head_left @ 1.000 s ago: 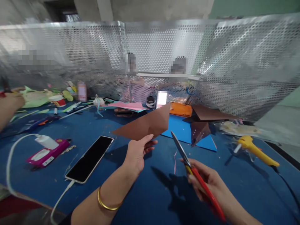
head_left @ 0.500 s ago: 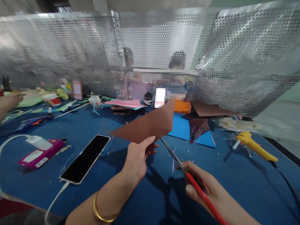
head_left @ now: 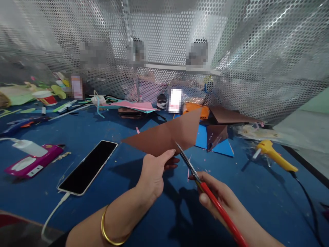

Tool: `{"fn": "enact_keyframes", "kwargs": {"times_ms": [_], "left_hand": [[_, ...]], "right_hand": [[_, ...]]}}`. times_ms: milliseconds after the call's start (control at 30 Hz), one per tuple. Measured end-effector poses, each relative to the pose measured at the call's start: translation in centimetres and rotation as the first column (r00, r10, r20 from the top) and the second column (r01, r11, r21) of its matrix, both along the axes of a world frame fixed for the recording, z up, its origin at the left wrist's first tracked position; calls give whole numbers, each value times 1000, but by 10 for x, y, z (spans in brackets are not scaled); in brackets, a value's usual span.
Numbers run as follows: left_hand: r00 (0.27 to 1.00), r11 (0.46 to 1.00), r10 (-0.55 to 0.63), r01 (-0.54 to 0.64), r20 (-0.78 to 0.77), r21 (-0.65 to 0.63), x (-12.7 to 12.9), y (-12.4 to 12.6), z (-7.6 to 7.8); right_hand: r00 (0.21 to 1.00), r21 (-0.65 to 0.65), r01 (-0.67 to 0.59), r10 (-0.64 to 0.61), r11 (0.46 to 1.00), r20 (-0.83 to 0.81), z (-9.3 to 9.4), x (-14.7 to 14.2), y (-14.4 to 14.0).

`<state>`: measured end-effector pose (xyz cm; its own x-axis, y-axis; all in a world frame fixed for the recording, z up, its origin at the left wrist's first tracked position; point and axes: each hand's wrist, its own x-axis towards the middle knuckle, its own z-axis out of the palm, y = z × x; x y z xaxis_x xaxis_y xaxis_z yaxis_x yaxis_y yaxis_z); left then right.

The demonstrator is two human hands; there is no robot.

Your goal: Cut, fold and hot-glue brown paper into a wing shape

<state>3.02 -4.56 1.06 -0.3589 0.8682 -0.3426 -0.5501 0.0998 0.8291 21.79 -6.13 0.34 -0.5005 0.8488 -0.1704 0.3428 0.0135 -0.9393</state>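
A piece of brown paper (head_left: 164, 133) is pinched along its lower edge by my left hand (head_left: 156, 171), thumb on top and fingers beneath. It is held above the blue table, with one point to the left and another to the upper right. My right hand (head_left: 218, 195) grips red-handled scissors (head_left: 210, 193). Their blades look almost closed, and the tip overlaps the paper's lower edge just right of my left thumb. A gold bangle (head_left: 104, 226) circles my left wrist.
A phone (head_left: 88, 168) on a cable and a magenta power strip (head_left: 34, 163) lie left. On the right rests a yellow glue gun (head_left: 276, 156) with its cord. Blue card (head_left: 218, 147), brown sheets (head_left: 228, 115) and an orange case (head_left: 203, 111) lie behind the paper, before a perforated metal screen (head_left: 164, 31).
The scissors' tip has moved up and left, now over the paper's lower edge. The paper's right part has swung outward to the right. The whole view has tilted down a little.
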Motion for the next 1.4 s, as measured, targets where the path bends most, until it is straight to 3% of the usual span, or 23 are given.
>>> {"fn": "enact_keyframes", "kwargs": {"times_ms": [200, 367, 867, 1167, 1400], "left_hand": [[1000, 1000, -9, 9, 10, -1, 4, -2, 1], [1000, 1000, -1, 2, 25, -13, 4, -2, 2], [998, 1000, 4, -3, 61, -31, 8, -3, -1], [999, 1000, 8, -8, 46, 2, 8, -5, 2], [1000, 1000, 7, -7, 22, 15, 9, -6, 1]], "right_hand": [[1000, 91, -12, 13, 996, -12, -6, 1, 1], [1000, 95, -16, 17, 995, -12, -10, 0, 0], [999, 60, -48, 49, 997, -7, -2, -4, 0], [999, -96, -44, 45, 994, 7, -7, 0, -4], [1000, -66, 10, -10, 998, 6, -7, -6, -7]]}}
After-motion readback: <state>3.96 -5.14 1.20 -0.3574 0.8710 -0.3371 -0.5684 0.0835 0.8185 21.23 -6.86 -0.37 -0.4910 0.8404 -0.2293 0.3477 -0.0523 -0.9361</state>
